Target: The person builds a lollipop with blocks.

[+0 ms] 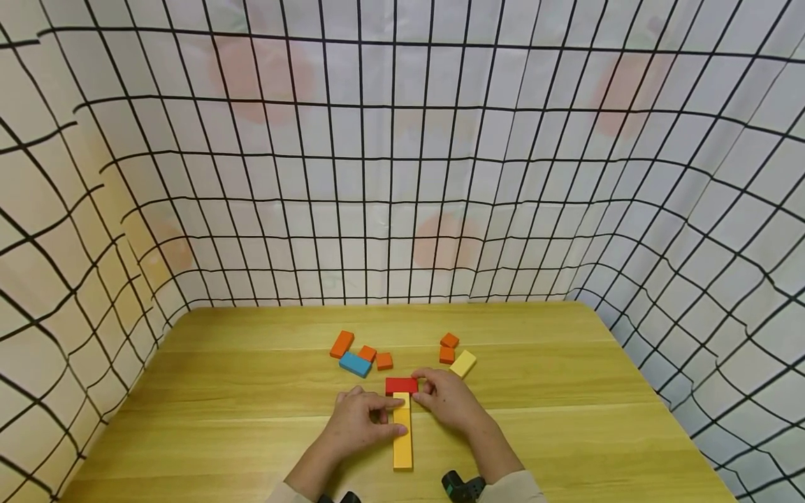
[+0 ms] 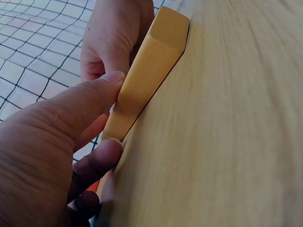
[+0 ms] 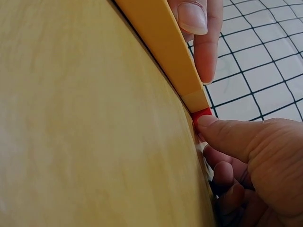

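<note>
A long yellow block (image 1: 402,454) lies lengthwise, with a short paler yellow block (image 1: 405,396) at its far end. Across that end sits a red block (image 1: 400,385), forming a T shape. My left hand (image 1: 358,419) reaches in from the left, index fingertip over the pale block and thumb tip on the long block. In the left wrist view the thumb (image 2: 106,80) rests along the long block's edge. My right hand (image 1: 449,398) pinches the right end of the red block between thumb and fingers; in the right wrist view its thumb (image 3: 210,124) covers part of the red.
Behind on the left lie a blue block (image 1: 355,364), a long orange block (image 1: 342,344) and two small orange blocks (image 1: 384,361). Two more small orange blocks (image 1: 447,355) and a yellow block (image 1: 464,363) lie behind on the right. Black netting (image 1: 390,237) surrounds the table.
</note>
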Demonstrator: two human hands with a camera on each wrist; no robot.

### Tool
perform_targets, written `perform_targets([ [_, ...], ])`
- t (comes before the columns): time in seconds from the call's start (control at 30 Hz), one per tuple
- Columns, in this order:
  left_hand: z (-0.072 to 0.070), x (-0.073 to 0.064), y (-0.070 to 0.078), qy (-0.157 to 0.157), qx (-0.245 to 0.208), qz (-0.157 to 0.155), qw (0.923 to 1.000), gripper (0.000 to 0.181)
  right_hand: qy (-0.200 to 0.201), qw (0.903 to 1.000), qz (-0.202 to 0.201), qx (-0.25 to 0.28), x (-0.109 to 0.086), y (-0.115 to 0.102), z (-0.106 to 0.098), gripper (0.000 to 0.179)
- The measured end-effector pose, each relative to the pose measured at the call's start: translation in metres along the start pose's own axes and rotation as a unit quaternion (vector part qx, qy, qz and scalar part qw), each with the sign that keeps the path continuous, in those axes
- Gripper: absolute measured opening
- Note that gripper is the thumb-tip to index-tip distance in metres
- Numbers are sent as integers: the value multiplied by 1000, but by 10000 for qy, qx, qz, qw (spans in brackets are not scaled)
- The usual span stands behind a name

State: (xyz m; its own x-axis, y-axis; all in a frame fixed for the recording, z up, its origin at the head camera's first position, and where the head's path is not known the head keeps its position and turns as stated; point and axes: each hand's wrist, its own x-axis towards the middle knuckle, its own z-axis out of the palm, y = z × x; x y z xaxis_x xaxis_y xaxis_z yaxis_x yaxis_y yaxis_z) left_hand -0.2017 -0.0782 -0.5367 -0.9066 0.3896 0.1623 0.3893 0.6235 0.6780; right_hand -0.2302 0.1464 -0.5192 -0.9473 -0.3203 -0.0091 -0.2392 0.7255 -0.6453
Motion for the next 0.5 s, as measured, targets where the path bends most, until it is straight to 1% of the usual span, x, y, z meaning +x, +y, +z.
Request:
perform_targets([
  [0.3, -1, -1, 2, 5, -158, -59, 9999, 45, -56, 9998, 175, 65, 0, -1, 0, 49],
  [0.4, -1, -1, 3, 12, -139, -59, 9999, 52, -39, 9998, 178, 40, 1, 0, 0, 50],
  [0.5, -1, 0, 4, 30, 46, -49, 10000, 62, -32, 9998, 178, 49, 2, 0, 0, 51],
])
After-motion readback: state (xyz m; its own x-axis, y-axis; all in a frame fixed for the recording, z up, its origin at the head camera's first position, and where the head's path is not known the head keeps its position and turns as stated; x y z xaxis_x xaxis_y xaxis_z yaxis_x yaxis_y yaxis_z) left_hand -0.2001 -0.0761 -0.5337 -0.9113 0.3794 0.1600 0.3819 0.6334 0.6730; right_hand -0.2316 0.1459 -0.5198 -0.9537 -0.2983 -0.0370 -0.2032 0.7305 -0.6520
